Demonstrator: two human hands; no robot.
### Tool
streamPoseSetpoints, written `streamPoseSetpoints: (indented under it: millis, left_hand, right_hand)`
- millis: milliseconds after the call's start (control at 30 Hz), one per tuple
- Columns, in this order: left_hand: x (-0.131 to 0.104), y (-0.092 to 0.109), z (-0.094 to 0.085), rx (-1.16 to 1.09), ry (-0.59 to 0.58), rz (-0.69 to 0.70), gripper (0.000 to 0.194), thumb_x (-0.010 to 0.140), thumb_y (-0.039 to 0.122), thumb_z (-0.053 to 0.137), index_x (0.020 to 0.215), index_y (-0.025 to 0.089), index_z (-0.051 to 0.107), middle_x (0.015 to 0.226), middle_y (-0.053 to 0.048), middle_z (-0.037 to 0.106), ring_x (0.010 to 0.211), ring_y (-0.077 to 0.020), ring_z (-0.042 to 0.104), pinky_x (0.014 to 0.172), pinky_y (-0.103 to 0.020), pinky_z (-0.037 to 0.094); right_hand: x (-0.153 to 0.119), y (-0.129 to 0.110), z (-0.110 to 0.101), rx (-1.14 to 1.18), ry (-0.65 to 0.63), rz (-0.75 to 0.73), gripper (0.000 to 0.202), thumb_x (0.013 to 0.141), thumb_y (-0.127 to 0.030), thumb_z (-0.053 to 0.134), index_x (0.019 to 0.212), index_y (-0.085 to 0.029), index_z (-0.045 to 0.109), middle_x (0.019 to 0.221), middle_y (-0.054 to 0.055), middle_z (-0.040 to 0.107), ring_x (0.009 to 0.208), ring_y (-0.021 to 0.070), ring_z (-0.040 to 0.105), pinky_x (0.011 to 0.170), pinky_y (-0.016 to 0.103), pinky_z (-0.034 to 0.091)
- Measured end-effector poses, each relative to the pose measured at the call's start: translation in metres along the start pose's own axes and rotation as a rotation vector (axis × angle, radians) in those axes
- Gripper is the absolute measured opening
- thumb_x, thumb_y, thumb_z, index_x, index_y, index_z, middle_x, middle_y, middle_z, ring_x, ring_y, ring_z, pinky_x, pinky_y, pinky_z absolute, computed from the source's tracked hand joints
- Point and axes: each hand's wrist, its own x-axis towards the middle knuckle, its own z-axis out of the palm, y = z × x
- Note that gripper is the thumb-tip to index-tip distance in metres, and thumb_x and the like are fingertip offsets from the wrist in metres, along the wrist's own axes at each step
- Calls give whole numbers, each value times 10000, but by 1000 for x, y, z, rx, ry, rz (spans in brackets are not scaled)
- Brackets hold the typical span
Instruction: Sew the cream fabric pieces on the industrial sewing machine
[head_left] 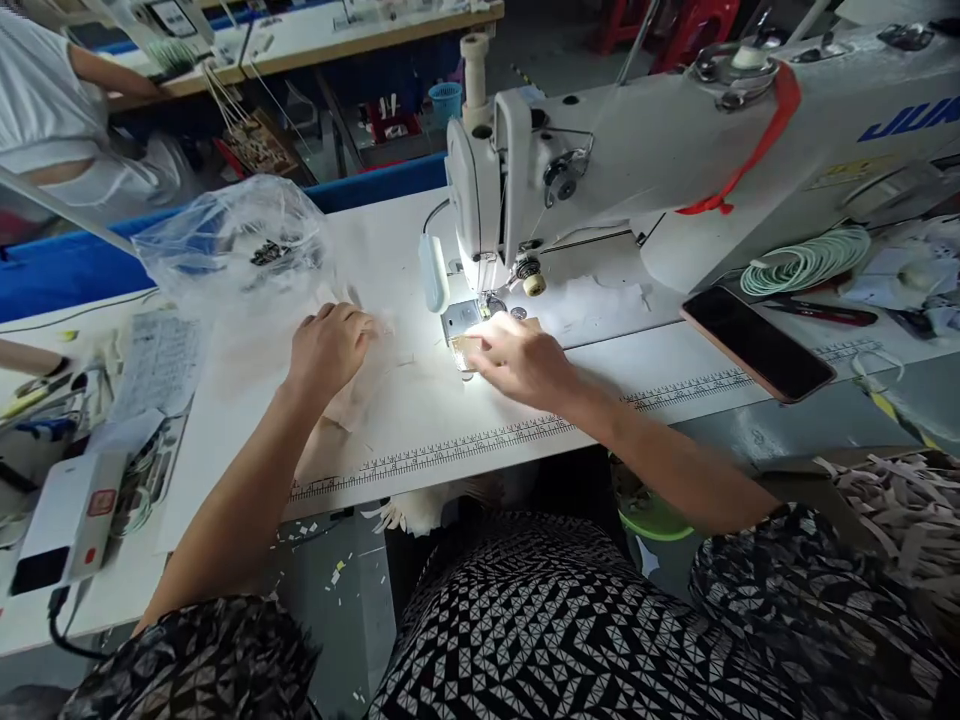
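A white sewing machine (480, 200) stands on the table, its lamp lighting the needle area. Just in front of the needle is my right hand (521, 360), its fingers bent over a small tan piece (466, 350) at the metal plate. Whether the fingers grip that piece is blurred. To the left, my left hand (330, 345) rests with curled fingers on thin pale fabric (349, 395); its fingertips are partly hidden. Behind that hand lies a clear plastic bag (247, 240) with small dark items inside.
A phone (757, 340) lies right of the machine, near coiled green cord (806, 262). A ruler strip (465, 445) runs along the table's front edge. Tools and a white device (71, 520) sit at the left. Another person (67, 110) is at the upper left.
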Motion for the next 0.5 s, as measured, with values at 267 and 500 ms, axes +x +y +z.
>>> streamPoseSetpoints:
  millis: [267,500]
  left_hand:
    - [6,2,10,-151,70,-123,256,959,290,469,891,220,705,1048,-132,740,1087,-307,643,781,-369,465]
    - [11,-22,-2,-627,162,-347,130,976,286,414,939,196,499,923,-36,711,789,-144,603,731,-257,466]
  right_hand:
    - [30,-36,18,-243,-273,-122,225,1032,-303,514,1150,-186,666,1022,104,689,796,211,611,561,323,315]
    - [30,-23,8,121,-98,134,240,1020,-201,405,991,-150,638,713,41,659,660,177,607,635,298,402]
